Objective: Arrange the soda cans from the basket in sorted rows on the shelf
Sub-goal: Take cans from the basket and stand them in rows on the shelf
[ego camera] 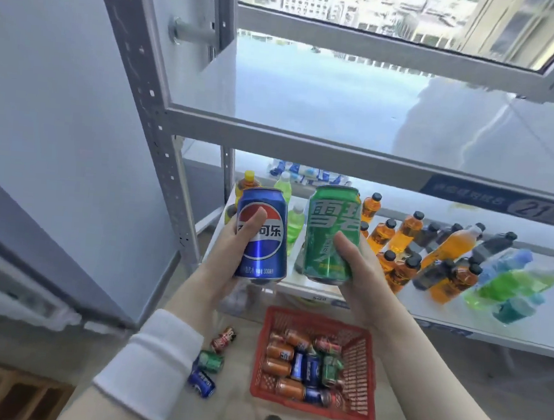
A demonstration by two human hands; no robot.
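Both up: left fingers (254,223) curl round the blue can (263,242), right fingers (342,246) round the green can (329,220), just under the bare shelf (311,93). Far below them the basket (360,359) holds plenty; rows look unstarted.

The blue can (265,258) in the left hand (229,249) and the green can (328,214) in the right hand (360,266) are thin metal with a glossy printed skin that catches streaks of light. The shelf (311,93) has a smooth, glossy pale board that mirrors the daylight, framed in matt grey painted metal with a perforated upright (151,100). The basket (362,355) is red plastic lattice, slightly shiny. The bottles (410,227) are clear glossy plastic with dark matt caps. The sleeve (151,362) is soft white ribbed cloth. The floor (226,414) looks like pale matt wood.
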